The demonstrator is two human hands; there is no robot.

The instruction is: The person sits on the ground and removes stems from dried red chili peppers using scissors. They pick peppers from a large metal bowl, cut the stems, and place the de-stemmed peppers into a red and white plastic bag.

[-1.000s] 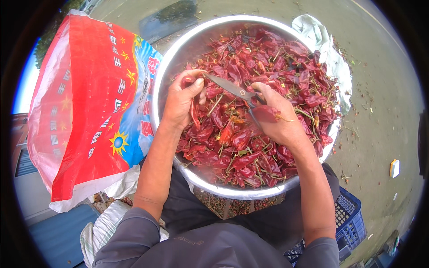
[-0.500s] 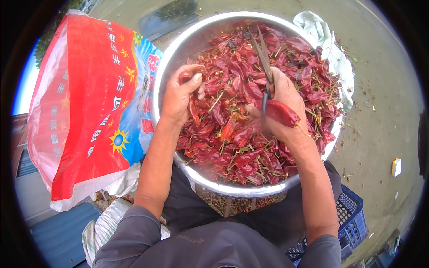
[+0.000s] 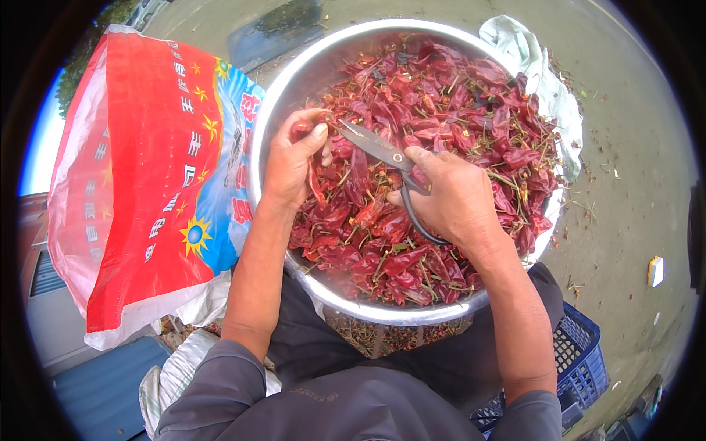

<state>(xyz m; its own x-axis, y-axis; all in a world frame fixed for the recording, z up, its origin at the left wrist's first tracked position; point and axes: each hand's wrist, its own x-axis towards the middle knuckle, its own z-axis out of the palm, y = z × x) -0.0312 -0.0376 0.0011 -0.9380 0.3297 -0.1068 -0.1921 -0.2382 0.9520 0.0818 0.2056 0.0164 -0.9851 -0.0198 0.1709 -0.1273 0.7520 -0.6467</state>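
Observation:
A wide metal basin (image 3: 273, 117) full of dried red chili peppers (image 3: 397, 261) with stems stands in front of me. Over its left side my left hand (image 3: 290, 158) is closed round a red chili pepper (image 3: 316, 184), whose lower end hangs below the fingers. My right hand (image 3: 460, 195) grips a pair of scissors (image 3: 376, 145) with dark handles. Their blades point left, and the tips are at the chili's top beside my left fingertips. Whether the blades are slightly parted I cannot tell. Some red shows behind the scissor handles; whether the right hand holds it is unclear.
Left of the basin stands a large red and blue woven sack (image 3: 162, 169). A pale crumpled sack (image 3: 555, 110) lies against the basin's right rim. A blue plastic crate (image 3: 585, 360) sits by my right leg. Stem scraps lie on the ground below the basin.
The scissors have swung from pointing up and away to pointing left, at the chili in my left hand. My right hand has turned over, back upward. My left hand has barely moved.

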